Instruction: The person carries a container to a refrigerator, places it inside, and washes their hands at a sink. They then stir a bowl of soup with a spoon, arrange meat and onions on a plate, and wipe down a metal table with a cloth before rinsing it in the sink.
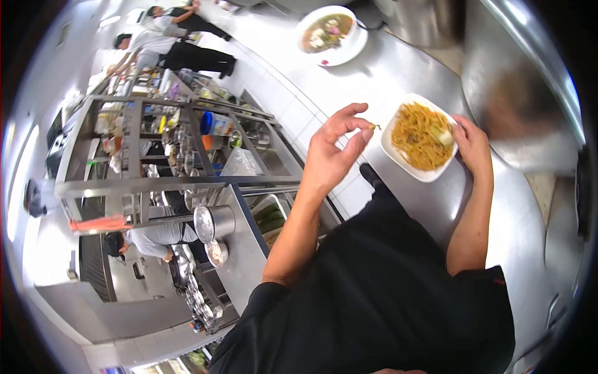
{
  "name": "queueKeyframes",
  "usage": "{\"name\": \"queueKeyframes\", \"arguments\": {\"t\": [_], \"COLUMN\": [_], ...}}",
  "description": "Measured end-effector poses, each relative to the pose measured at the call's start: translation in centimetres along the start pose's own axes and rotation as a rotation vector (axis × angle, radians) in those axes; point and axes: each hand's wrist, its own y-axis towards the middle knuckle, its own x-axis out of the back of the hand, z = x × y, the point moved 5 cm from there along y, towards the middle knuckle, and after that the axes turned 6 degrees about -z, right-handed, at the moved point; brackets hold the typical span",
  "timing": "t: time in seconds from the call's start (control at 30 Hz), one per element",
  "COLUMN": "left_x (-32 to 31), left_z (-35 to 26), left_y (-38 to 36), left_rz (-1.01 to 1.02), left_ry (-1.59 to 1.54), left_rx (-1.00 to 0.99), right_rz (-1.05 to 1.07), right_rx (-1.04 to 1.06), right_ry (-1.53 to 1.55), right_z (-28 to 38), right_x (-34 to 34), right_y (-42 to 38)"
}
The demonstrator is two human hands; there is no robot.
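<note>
A white squarish dish filled with brown noodles rests on the steel counter, with a pale chunk of food lying on top near its right side. My right hand grips that side of the dish, fingers at the rim and partly hidden. Raised just left of the dish, my left hand pinches a small yellowish-brown scrap of food between thumb and finger; the other fingers are curled. The scrap is too small to name exactly.
Farther along the counter, a white bowl of soup sits on a saucer. A large metal pot stands beside it. To the left, steel shelving carries containers and a pot. Several people in white shirts work beyond.
</note>
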Motion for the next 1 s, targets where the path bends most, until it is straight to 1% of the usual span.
{"name": "queueKeyframes", "arguments": {"t": [0.03,0.07,0.13,0.17,0.2,0.23,0.33,0.43,0.53,0.57,0.63,0.67,0.73,0.77,0.83,0.87,0.93,0.97,1.0], "left_x": [0.7,1.6,2.9,3.6,4.0,4.4,4.8,4.9,5.1,5.3,5.5,5.2,5.2,5.2,5.2,5.1,5.1,5.5,5.6], "left_z": [-1.3,-2.9,-6.6,-8.1,-10.1,-12.0,-16.6,-19.7,-21.7,-21.8,-22.1,-22.8,-23.0,-23.0,-23.0,-22.2,-21.4,-21.2,-20.7], "left_y": [-0.2,-0.3,-0.9,-1.1,-1.6,-2.2,-3.3,-4.4,-5.7,-6.0,-6.5,-7.2,-7.6,-7.5,-6.7,-5.7,-5.8,-6.5,-6.6], "left_rz": [-0.009,0.014,0.055,0.086,0.093,0.101,0.258,0.409,0.354,0.406,0.371,0.283,0.207,0.220,0.331,0.423,0.455,0.394,0.350], "left_ry": [-0.144,-0.178,-0.269,-0.305,-0.382,-0.459,-0.535,-0.503,-0.596,-0.540,-0.531,-0.576,-0.610,-0.599,-0.592,-0.595,-0.541,-0.491,-0.455], "left_rx": [0.008,-0.115,-0.177,-0.289,-0.296,-0.302,-0.511,-0.734,-0.788,-0.844,-0.826,-0.753,-0.693,-0.710,-0.894,-1.056,-1.082,-0.942,-0.858], "right_rz": [-0.010,0.004,0.008,-0.031,-0.020,0.018,0.005,0.011,0.002,-0.002,0.016,0.027,0.020,0.014,0.013,0.016,0.018,0.019,0.021], "right_rx": [0.034,0.025,0.043,0.097,0.087,0.033,0.084,0.028,0.049,0.068,0.046,0.034,0.061,0.074,0.099,0.109,0.096,0.088,0.085], "right_ry": [0.004,-0.023,-0.043,-0.038,-0.020,-0.068,-0.010,0.107,0.050,0.021,-0.036,-0.067,-0.058,-0.052,-0.027,-0.017,-0.015,-0.014,-0.033], "right_z": [-0.2,-0.1,-0.4,-1.3,-1.4,-0.5,-0.9,-1.9,-1.3,-1.3,0.2,0.7,0.4,0.2,0.0,-0.2,-0.9,-0.5,-0.1], "right_x": [0.0,0.0,-0.1,-0.4,-0.5,-0.2,-0.4,-0.8,-0.6,-0.6,-0.2,0.0,-0.1,-0.1,-0.3,-0.3,-0.6,-0.6,-0.5], "right_y": [0.1,0.2,0.3,0.6,0.6,0.4,0.6,0.8,0.6,0.6,0.2,0.1,0.1,0.2,0.4,0.4,0.6,0.5,0.6]}}
